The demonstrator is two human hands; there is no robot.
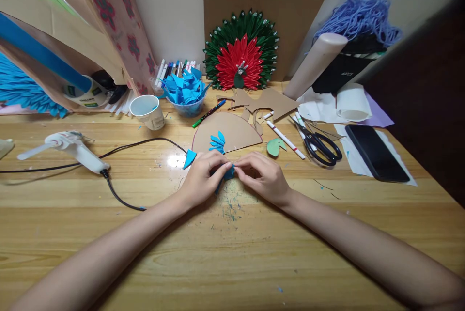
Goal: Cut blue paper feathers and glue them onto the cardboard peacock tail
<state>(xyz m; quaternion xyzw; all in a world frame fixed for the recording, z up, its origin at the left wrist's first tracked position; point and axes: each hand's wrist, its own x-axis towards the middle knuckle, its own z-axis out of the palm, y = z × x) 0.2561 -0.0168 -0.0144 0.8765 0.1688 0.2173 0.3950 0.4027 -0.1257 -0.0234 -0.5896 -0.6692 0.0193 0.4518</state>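
Observation:
Between my two hands is a small piece of blue paper [229,172], low over the table. My left hand [202,175] pinches its left side with thumb and forefinger. The fingertips of my right hand [264,176] close on its right edge. Just beyond lies a cardboard half-disc [232,129] with a purple-lined edge. A fan of narrow blue petals [218,142] rests at its lower middle, the base partly hidden by my hands. Another folded blue piece [189,159] lies beside my left fingers.
A white hot glue gun [78,153] lies left, its black cord [119,199] near my left forearm. Behind stand a paper cup [148,113] and a bowl of blue pieces [187,102]. To the right are a marker [286,140], scissors [319,146] and a phone [378,153]. A green-and-red peacock decoration [241,52] stands behind.

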